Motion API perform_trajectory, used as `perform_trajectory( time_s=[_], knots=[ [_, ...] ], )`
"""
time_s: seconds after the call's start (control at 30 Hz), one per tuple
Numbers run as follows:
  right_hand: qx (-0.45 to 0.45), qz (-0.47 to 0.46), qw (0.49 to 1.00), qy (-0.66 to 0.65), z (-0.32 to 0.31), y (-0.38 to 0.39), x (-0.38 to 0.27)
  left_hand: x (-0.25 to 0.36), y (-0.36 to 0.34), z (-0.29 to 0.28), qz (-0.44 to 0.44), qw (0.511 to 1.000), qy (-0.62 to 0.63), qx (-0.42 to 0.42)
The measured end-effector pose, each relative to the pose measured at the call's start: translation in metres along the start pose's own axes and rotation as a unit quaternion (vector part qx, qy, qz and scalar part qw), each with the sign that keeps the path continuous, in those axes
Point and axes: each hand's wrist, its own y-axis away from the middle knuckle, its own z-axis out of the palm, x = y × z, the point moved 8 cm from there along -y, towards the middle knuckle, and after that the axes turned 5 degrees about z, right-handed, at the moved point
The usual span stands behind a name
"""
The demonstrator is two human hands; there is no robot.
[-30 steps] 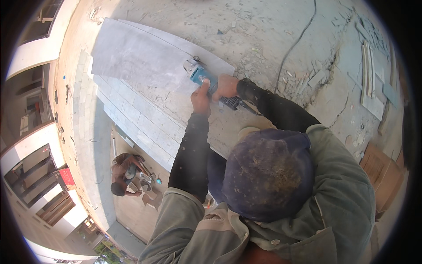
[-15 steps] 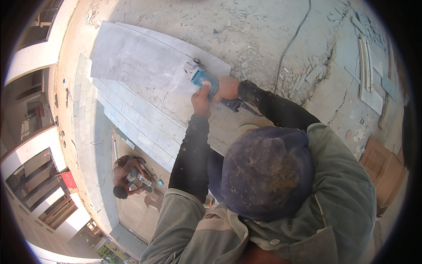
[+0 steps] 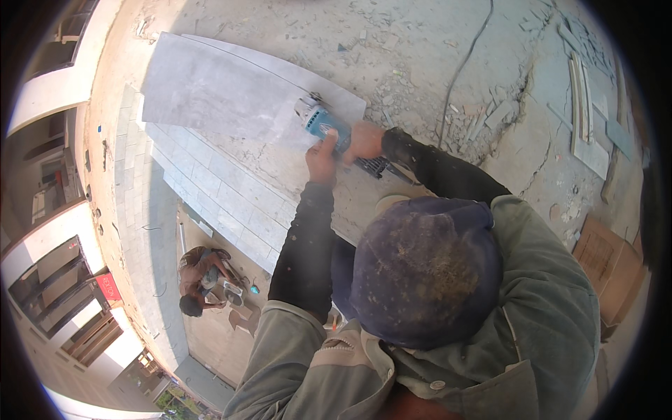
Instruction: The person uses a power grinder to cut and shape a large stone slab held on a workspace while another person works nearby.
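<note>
Both my hands hold a blue angle grinder (image 3: 318, 123) with a silver-grey head and a black rear end. My left hand (image 3: 321, 165) is closed on its near side. My right hand (image 3: 365, 140) wraps round the body farther back, to the right. The grinder's disc is at the near right end of a dark line that runs along a large pale grey slab (image 3: 210, 91). Dust blurs the slab surface near the tool. Whether the disc is turning, I cannot tell.
A dark cable (image 3: 460, 66) crosses the rubble-strewn concrete at right. Broken tile pieces (image 3: 490, 119), long strips (image 3: 581, 105) and a cardboard box (image 3: 607, 262) lie farther right. A row of grey tiles (image 3: 217, 185) runs at left, where another person (image 3: 203, 276) crouches.
My hands and the grinder have shifted only very slightly. At left, the other person's hands and the pale thing near them have moved a little.
</note>
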Motion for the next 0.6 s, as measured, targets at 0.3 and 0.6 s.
perform_trajectory(
  time_s=[0.3,0.6],
  knots=[
    [-0.01,0.022,0.999,-0.022,-0.001,-0.008,-0.002,-0.004,-0.007,-0.01,-0.012,0.998,-0.045,0.04],
    [-0.023,0.032,0.999,-0.019,-0.002,-0.017,-0.004,-0.001,-0.013,-0.012,-0.027,0.996,-0.034,0.077]
  ],
)
